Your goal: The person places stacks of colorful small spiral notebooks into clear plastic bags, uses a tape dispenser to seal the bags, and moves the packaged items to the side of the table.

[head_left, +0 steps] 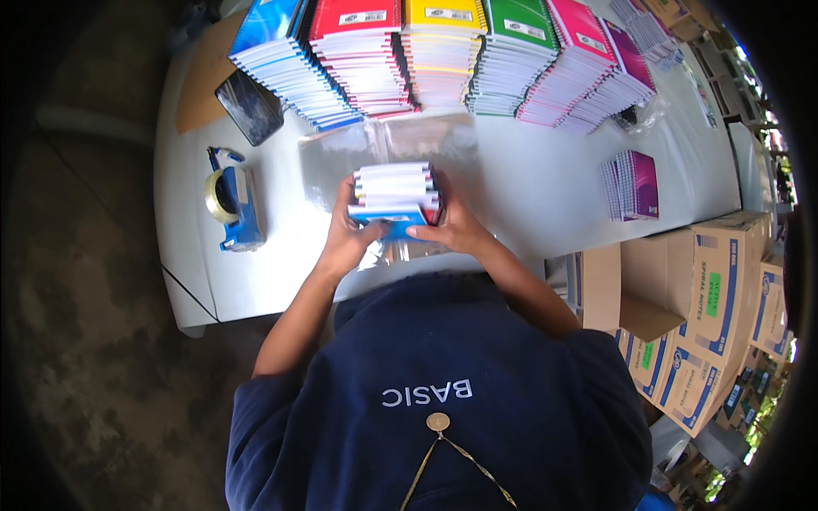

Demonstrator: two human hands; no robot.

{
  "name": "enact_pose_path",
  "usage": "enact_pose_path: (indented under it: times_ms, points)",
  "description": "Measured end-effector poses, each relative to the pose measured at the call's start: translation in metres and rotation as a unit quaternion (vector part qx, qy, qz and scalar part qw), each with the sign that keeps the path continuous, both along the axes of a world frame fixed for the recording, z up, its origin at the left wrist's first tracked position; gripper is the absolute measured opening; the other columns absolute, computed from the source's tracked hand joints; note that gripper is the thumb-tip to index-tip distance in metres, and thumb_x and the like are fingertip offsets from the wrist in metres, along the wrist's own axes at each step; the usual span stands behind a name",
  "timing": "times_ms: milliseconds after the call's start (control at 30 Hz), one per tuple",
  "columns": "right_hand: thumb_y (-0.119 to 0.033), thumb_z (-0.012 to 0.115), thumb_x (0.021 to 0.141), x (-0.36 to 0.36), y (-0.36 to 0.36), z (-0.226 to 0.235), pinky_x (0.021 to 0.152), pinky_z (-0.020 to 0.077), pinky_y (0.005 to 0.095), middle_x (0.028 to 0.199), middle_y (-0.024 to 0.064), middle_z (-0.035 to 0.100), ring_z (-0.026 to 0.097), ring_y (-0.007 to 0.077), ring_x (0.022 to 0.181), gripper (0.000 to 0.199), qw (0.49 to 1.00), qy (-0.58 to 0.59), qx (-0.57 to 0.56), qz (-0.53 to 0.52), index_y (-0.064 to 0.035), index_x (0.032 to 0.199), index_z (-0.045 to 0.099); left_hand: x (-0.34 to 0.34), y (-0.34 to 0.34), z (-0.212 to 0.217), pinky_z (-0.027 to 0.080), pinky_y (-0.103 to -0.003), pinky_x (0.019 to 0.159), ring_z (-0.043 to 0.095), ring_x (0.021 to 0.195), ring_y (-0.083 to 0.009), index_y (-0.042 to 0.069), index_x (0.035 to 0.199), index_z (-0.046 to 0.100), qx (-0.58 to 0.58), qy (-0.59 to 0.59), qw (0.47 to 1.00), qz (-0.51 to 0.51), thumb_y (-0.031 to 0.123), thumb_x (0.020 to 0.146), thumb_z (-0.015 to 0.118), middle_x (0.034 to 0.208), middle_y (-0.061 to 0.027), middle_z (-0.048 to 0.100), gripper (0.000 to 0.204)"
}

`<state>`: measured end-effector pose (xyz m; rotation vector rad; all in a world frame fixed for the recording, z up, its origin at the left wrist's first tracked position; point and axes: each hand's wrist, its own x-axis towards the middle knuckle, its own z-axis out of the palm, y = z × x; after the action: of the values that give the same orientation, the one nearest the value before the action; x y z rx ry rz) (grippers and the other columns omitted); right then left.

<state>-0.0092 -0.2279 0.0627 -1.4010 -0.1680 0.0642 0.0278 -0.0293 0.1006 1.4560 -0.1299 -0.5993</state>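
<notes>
Your left hand [345, 234] and right hand [452, 226] clamp their fingers on a bundle of spiral notebooks [394, 194] over clear wrap [400, 140] on the table [528, 183] — wrapping looks unfinished — coloured stacks [443, 60] remain.

A stationery packing workshop: coloured notebook stacks [443, 55] along a white table [545, 183], printed cartons [716, 307], tape dispenser [230, 204].
</notes>
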Motion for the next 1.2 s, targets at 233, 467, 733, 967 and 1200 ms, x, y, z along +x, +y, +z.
enact_pose_path:
  times_ms: [233,467,733,967,1200]
  points:
    - [-0.024,0.086,0.061,0.000,0.025,-0.053,0.093,0.0416,0.0335,0.116,0.0094,0.050,0.050,0.0206,0.110,0.086,0.982,-0.116,-0.108,-0.099,-0.0058,0.128,0.036,-0.002,-0.008,-0.060,0.042,-0.032,0.093,0.050,0.110,-0.0225,0.007,0.129,0.034,0.015,-0.175,0.984,0.015,-0.008,0.064,0.064,0.114,-0.0112,0.048,0.073]
    - [-0.041,0.079,0.069,0.004,0.010,-0.065,0.087,0.0458,0.0401,0.113,0.0195,0.054,0.055,0.0346,0.104,0.074,0.919,-0.089,-0.368,-0.111,-0.0016,0.121,0.043,0.016,0.008,-0.082,0.045,-0.039,0.089,0.056,0.102,-0.0370,-0.001,0.122,0.043,0.200,-0.274,0.938,-0.071,0.011,0.068,0.078,0.112,-0.0205,0.057,0.066]
    - [-0.059,0.063,0.077,0.031,0.024,0.002,0.071,0.0497,0.0449,0.082,0.0243,0.063,0.063,0.0389,0.078,0.066,0.907,0.227,-0.350,-0.058,0.0050,0.092,0.062,0.039,0.015,-0.054,0.048,-0.032,0.079,0.062,0.085,-0.0192,-0.006,0.113,0.056,0.184,0.036,0.977,-0.097,0.040,0.080,0.071,0.097,-0.0143,0.066,0.059]
    - [-0.051,0.045,0.092,0.046,0.013,-0.012,0.082,0.0469,0.0444,0.106,0.0306,0.059,0.060,0.0396,0.096,0.062,0.793,0.189,-0.579,-0.001,0.0071,0.109,0.060,0.063,0.002,-0.009,0.047,-0.042,0.084,0.062,0.096,-0.0363,-0.004,0.121,0.053,0.551,-0.073,0.807,-0.199,0.072,0.079,0.047,0.103,-0.0250,0.064,0.086]
    - [-0.028,0.045,0.097,0.033,0.036,-0.073,0.101,0.0346,0.0347,0.131,0.0246,0.046,0.047,0.0311,0.120,0.060,0.982,0.051,-0.081,-0.164,-0.0002,0.144,0.021,0.036,-0.016,-0.069,0.009,-0.033,0.114,0.008,0.141,-0.0300,-0.002,0.146,0.006,0.096,-0.137,0.985,0.050,0.011,0.089,0.042,0.152,-0.0218,0.008,0.068]
